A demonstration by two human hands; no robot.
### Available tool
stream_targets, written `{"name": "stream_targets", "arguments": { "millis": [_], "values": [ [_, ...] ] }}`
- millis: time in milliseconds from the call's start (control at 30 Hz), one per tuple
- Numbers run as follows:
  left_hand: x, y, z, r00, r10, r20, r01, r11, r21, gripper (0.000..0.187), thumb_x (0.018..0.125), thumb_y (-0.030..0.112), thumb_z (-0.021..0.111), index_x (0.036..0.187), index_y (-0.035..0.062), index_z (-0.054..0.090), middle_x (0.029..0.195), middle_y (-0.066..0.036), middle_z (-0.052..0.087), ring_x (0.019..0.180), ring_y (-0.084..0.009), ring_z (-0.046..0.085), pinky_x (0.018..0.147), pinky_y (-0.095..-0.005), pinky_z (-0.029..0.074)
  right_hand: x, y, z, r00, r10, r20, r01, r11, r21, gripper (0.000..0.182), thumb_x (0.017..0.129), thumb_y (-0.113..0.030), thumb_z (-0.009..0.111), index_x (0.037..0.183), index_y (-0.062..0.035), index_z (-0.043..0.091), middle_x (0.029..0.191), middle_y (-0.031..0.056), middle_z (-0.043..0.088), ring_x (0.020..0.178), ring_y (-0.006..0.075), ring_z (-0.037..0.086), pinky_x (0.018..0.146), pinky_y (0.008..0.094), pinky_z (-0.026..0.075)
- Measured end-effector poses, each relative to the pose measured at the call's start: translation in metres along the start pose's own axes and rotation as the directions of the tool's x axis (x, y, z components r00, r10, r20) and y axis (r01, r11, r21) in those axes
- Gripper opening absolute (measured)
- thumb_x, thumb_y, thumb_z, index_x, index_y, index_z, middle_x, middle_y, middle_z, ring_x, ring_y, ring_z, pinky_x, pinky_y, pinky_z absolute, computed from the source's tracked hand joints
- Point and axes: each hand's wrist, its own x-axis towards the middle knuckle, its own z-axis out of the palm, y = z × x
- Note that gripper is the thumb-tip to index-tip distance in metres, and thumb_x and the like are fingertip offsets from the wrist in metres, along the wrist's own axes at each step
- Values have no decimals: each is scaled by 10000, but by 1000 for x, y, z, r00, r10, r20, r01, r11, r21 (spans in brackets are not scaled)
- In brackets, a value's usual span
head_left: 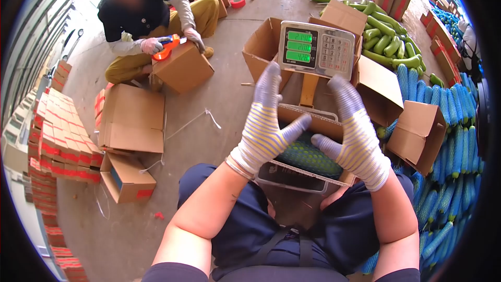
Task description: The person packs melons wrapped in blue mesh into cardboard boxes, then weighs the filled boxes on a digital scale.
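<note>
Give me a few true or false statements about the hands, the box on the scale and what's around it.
1. Both hands, left hand and right hand, wear striped gloves. True.
2. The box under the hands is empty. False: it holds green produce in netting.
3. The scale display shows lit green digits. True.
4. The co-worker at upper left stands idle. False: that person crouches, hands on a cardboard box.
5. Bare green cucumbers lie piled at upper right. True.

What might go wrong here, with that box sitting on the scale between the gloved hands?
The box of netted green vegetables sits on the scale with its flaps loose; the left hand and right hand press on it, so it might tip or skew the green display. Open cartons crowd close and could get knocked.
</note>
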Motion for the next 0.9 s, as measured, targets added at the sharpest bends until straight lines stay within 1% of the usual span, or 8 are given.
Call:
{"name": "stream_targets", "arguments": {
  "millis": [167, 200, 233, 267, 300, 333, 433, 900],
  "values": [
    [7, 17, 1, 959, -65, -277, 32, 992, -121, 831, 871, 151, 742, 1537, 45, 257, 1464, -144, 409, 1239, -258, 516, 962, -377, 490, 12, -11, -8, 921, -153, -357, 196, 976, 89, 892, 776, -283, 792, 1505, -25, 347, 1513, 246, 356, 1385, 418, 383, 1149, 444, 330],
    [10, 16, 1, 935, -141, -324, 75, 975, -209, 731, 890, 134, 716, 1504, 24, 335, 1409, -145, 477, 1200, -227, 541, 952, -355, 493, 18, -6, -5, 965, -105, -239, 100, 994, -30, 879, 769, -270, 791, 1491, -14, 359, 1490, 256, 380, 1360, 423, 406, 1139, 444, 346],
    [9, -5, 5, 967, -163, -195, 128, 975, -182, 511, 908, 138, 691, 1356, 4, 486, 1262, -141, 576, 1124, -218, 590, 936, -339, 498, 23, 4, 1, 991, -43, -126, 22, 987, -161, 865, 763, -256, 789, 1477, -3, 371, 1466, 266, 405, 1334, 427, 429, 1129, 445, 363],
    [8, -26, 9, 981, -182, -62, 172, 975, -142, 324, 926, 141, 666, 1207, -16, 636, 1114, -138, 674, 1047, -209, 639, 920, -324, 504, 20, 26, 14, 992, 79, 99, -70, 993, -96, 823, 738, -243, 790, 1425, 23, 422, 1399, 274, 476, 1266, 422, 494, 1094, 446, 400],
    [4, -16, 6, 985, -125, 119, 101, 977, 187, 336, 929, 152, 649, 1231, 6, 625, 1090, -155, 690, 1024, -258, 671, 914, -337, 512, 10, 35, 18, 885, 270, 380, -206, 958, -201, 787, 720, -263, 793, 1373, 40, 473, 1332, 262, 545, 1230, 402, 538, 1073, 444, 420],
    [-3, -11, 11, 963, -141, 231, 73, 957, 282, 388, 933, 174, 636, 1296, 43, 588, 1056, -159, 698, 995, -278, 686, 899, -336, 518, -2, 38, 27, 937, 148, 316, -89, 977, -194, 747, 716, -294, 792, 1333, 31, 524, 1305, 254, 570, 1208, 387, 562, 1050, 445, 441],
    [-14, -7, 20, 894, -140, 426, 45, 973, 225, 425, 955, 233, 619, 1342, 67, 562, 1091, -145, 691, 971, -290, 686, 866, -358, 531, -7, 33, 29, 947, 84, 311, -34, 986, -161, 750, 712, -315, 806, 1332, 10, 537, 1313, 234, 571, 1203, 379, 565, 1037, 418, 455],
    [-25, -4, 13, 880, -199, 431, 35, 933, 359, 432, 950, 248, 622, 1344, 79, 564, 1102, -164, 685, 995, -324, 674, 882, -384, 528, -30, 37, 13, 922, 143, 360, -59, 970, -234, 728, 761, -316, 784, 1361, 0, 520, 1363, 228, 541, 1262, 387, 516, 1072, 432, 418]
  ]
}}
